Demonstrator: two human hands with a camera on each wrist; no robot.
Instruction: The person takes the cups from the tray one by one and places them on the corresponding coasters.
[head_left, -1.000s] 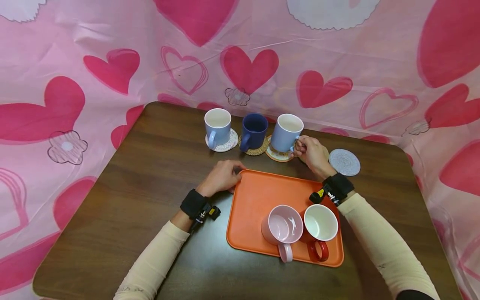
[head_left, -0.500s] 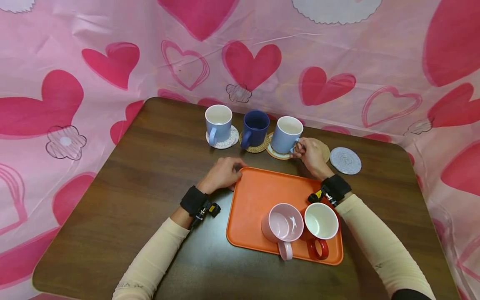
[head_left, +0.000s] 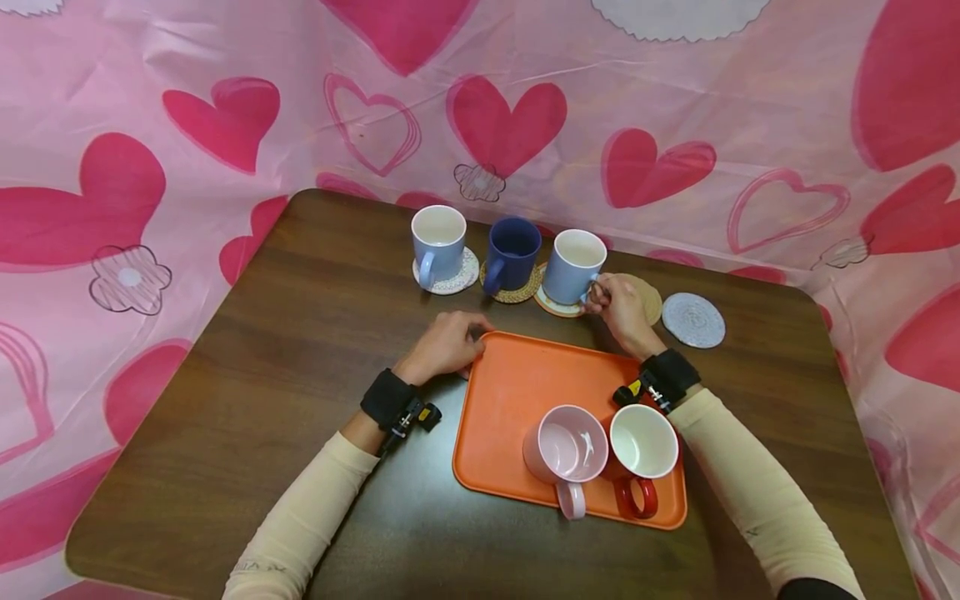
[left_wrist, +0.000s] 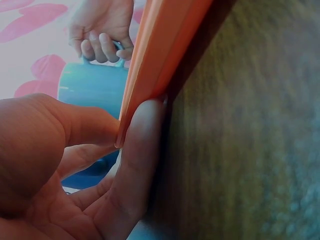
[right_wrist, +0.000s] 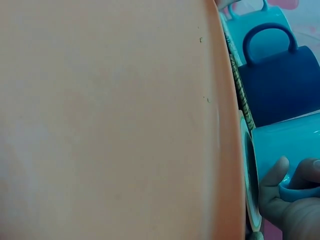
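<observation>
My right hand point(head_left: 624, 314) grips the handle of a light blue mug point(head_left: 573, 271). That mug stands upright on an orange-rimmed round coaster point(head_left: 551, 304); in the right wrist view its base meets or nearly meets the coaster. Thumb and fingers of my left hand point(head_left: 446, 344) pinch the far left corner of an orange tray point(head_left: 510, 392), as the left wrist view confirms. On the tray's near right part stand a pink mug point(head_left: 566, 450) and a red mug point(head_left: 643, 450) with a white inside.
Left of the held mug, a dark blue mug point(head_left: 513, 254) sits on a woven coaster point(head_left: 519, 293), and another light blue mug point(head_left: 438, 242) on a white patterned coaster point(head_left: 459, 282). A tan coaster point(head_left: 647, 300) and a grey coaster point(head_left: 693, 320) lie to the right, near the heart-printed cloth point(head_left: 510, 50).
The light blue mug in my right hand has gone from slightly tilted to upright, settling lower over its coaster. My left hand stays at the tray corner. The head view has shifted slightly.
</observation>
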